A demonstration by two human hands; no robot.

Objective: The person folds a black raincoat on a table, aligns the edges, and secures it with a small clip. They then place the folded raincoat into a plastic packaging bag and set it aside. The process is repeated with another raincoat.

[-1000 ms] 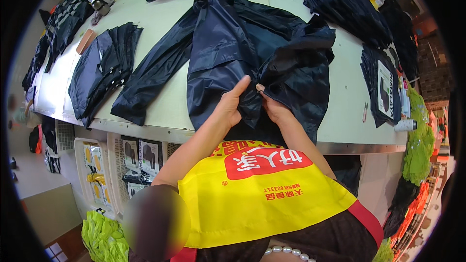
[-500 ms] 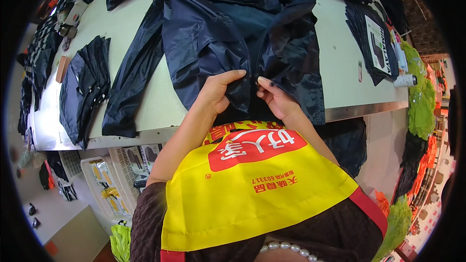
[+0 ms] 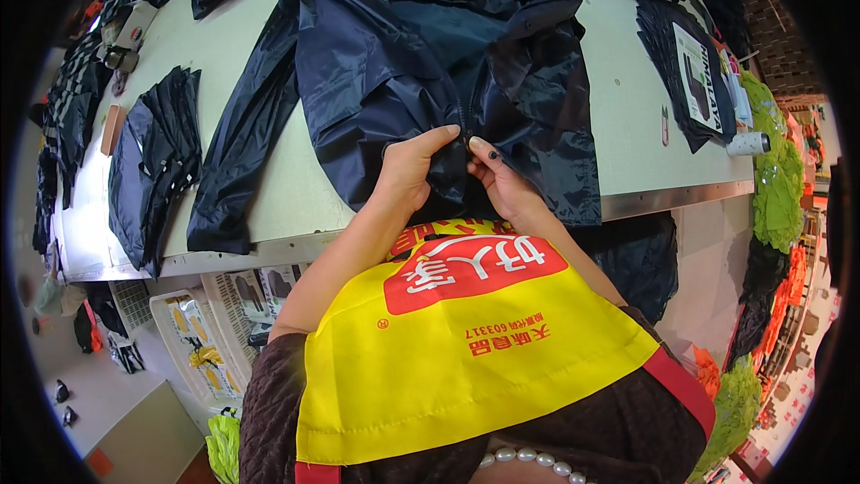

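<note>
A yellow apron [image 3: 421, 376] bears a rounded red panel [image 3: 475, 274] with white characters, plus smaller red print [image 3: 509, 341]; 2 red straps [image 3: 684, 392] leave its corners. Beneath is a dark brown, textured top [image 3: 274, 390]. 1 string of white, pearl-like beads [image 3: 527, 455] shows.

A pale worktop [image 3: 627, 143] stretched across the room, its front finished with a metal edge [image 3: 672, 201]. White glare [image 3: 82, 211] washed its left end. A grey-beige panel [image 3: 148, 435] stood at lower left. At upper right showed a brown, brick-patterned surface [image 3: 779, 22], whether wall or floor was unclear.
</note>
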